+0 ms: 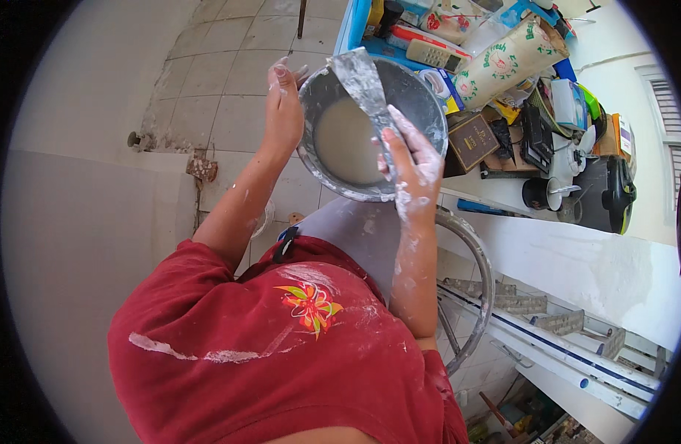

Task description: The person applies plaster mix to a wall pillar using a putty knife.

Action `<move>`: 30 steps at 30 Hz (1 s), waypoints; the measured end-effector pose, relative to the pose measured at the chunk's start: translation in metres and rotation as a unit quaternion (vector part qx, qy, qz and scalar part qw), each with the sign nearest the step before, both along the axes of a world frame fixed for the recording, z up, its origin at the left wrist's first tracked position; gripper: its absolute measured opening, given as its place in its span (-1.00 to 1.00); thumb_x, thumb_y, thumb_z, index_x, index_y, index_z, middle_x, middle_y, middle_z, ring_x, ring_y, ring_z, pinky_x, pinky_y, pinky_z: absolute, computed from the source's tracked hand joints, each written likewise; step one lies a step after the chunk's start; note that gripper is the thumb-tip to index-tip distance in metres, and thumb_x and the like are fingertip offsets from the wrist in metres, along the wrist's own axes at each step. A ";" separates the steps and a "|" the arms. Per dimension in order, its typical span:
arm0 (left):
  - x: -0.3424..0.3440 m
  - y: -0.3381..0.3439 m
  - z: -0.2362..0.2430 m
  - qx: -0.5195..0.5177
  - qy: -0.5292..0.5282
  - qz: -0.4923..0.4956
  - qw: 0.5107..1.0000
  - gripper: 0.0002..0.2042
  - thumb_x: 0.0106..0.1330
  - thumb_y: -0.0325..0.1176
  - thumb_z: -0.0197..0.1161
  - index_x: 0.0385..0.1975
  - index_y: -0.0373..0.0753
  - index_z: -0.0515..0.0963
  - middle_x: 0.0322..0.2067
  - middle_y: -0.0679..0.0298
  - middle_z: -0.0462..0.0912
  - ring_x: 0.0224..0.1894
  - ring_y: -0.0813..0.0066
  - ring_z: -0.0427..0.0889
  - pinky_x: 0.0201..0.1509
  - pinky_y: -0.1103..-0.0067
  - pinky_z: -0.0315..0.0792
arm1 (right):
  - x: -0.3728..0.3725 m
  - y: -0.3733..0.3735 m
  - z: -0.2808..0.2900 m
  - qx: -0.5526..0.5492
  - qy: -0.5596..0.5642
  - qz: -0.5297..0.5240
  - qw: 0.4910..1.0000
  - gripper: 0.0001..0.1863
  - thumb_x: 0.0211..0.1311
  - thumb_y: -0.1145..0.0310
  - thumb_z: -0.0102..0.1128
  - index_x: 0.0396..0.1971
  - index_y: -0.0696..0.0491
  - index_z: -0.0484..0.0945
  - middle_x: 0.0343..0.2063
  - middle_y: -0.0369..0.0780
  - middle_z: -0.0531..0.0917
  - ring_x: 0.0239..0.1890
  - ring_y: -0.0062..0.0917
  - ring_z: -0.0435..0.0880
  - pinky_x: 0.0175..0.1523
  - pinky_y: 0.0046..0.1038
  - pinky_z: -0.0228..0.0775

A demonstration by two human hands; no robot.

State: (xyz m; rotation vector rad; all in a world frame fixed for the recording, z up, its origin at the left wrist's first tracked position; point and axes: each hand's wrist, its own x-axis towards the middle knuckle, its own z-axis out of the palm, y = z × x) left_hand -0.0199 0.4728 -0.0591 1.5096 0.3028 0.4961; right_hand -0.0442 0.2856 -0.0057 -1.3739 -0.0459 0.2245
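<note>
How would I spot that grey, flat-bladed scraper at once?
Look for the round, dark grey bucket holding a pale mixture. Above it, the white-smeared right fingers grip the flat, grey scraper by its narrow handle. Unlike the round bucket, it widens into a broad, crusted blade.

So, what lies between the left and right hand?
In the head view, part of the grey bucket, its pale mixture and the scraper blade lie between left hand and right hand.

A round, dark-grey, smeared bucket (413, 90) is holding cloudy beige liquid (344, 144); a grey-caked, broad-bladed flat scraper (366, 87) is slanting across the bucket's mouth, blade toward its far rim.
</note>
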 end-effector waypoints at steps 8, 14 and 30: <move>0.002 0.004 -0.006 0.007 -0.013 -0.019 1.000 -0.29 0.33 0.16 -0.47 0.20 -0.40 0.03 0.03 -0.10 0.36 0.07 0.25 0.37 0.18 0.52 0.17 | 0.002 -0.033 0.006 -0.361 -0.179 0.013 0.915 -0.67 0.03 0.43 0.17 -0.19 0.30 0.50 -0.39 0.06 0.60 -0.33 -0.23 0.62 -0.16 -0.37 0.37; 0.004 0.003 -0.006 0.029 -0.005 -0.016 0.999 -0.28 0.31 0.19 -0.47 0.18 -0.40 0.05 0.01 -0.07 0.38 0.08 0.27 0.36 0.19 0.52 0.17 | -0.002 -0.024 -0.018 -0.438 -0.388 -0.069 0.808 -0.78 -0.01 0.42 0.21 -0.36 0.24 0.52 -0.42 0.00 0.60 -0.36 -0.14 0.58 -0.18 -0.27 0.38; -0.028 -0.017 0.043 0.306 -0.244 0.142 0.909 -0.63 0.37 -0.31 -0.27 0.07 -0.39 0.23 0.01 0.02 0.38 0.03 0.22 0.40 0.11 0.41 0.28 | -0.022 -0.091 0.034 -0.038 0.045 -0.048 0.997 -0.58 0.08 0.43 0.18 -0.04 0.26 0.42 -0.41 -0.14 0.60 -0.60 -0.65 0.47 -0.48 -0.66 0.31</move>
